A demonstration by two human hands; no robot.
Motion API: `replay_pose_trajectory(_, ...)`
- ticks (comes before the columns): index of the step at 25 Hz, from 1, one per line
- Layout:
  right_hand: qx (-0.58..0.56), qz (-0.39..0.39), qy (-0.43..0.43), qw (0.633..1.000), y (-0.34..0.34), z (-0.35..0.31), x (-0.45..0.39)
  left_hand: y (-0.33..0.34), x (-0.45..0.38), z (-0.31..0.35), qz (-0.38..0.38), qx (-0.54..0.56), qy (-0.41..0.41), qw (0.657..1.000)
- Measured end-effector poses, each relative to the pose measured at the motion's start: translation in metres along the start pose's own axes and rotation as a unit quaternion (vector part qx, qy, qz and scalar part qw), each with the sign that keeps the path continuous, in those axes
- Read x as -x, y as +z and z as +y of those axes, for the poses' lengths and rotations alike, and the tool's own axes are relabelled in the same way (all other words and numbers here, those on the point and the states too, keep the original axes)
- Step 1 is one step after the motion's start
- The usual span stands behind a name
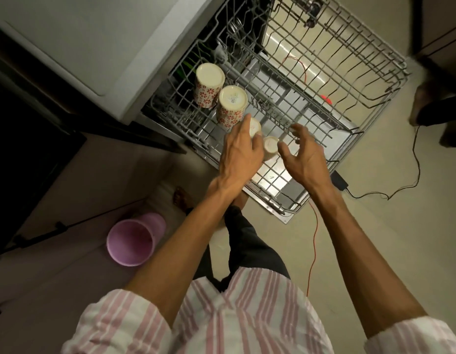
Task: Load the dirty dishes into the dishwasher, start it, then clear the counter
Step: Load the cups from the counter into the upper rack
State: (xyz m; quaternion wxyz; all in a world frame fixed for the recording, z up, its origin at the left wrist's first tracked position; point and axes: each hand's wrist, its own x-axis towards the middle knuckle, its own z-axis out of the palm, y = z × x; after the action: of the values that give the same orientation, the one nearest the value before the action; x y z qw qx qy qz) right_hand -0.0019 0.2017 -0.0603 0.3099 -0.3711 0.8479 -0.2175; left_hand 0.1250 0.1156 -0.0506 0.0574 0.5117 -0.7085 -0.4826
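Dishwasher racks [311, 80] stand pulled out over the open door, and both hands reach into the nearer one from the head view. Four pale cups with red flower print sit upside down in that rack. The left hand [241, 152] lies over the third cup [255, 126], its fingers curled around the cup's side and the forefinger stretched along the rim of the base. The right hand [304, 154] hovers just beside the fourth cup [270, 146], fingers spread and loosely bent, thumb toward the cup; it holds nothing, and whether the thumb touches the cup cannot be told. The two hands are apart, with the fourth cup between them.

Beyond the left hand stand the two larger cups: the second cup [232, 107] just past the fingertips, touching or nearly touching the third, and the first cup [209, 84] farther on, next to it. A small printed label shows on the second cup's base, too small to read. A faint reddish mark on the third cup's base is also unreadable.

Beyond the right hand the upper rack holds nothing visible but a thin red wire [302, 70]. Left of the left forearm, a purple bin [133, 241] stands on the floor. Right of the right wrist a black adapter [339, 181] and its cable lie on the floor.
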Motion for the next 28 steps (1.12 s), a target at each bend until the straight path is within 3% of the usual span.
replay_pose_trajectory(11, -0.027, 0.012, -0.175, 0.984, -0.044, -0.108, 0.043, -0.095, 0.087, 0.019, 0.071, 0.03, -0.007, 0.997)
replay_pose_trajectory(16, -0.033, -0.031, -0.259, 0.965, -0.027, -0.17, 0.063, -0.136, 0.119, 0.012, 0.148, 0.073, -0.012, 0.986)
replay_pose_trajectory(28, -0.054, -0.141, -0.364, 0.919, 0.051, -0.294, 0.139, -0.248, 0.22, -0.056, 0.342, 0.109, -0.046, 0.932)
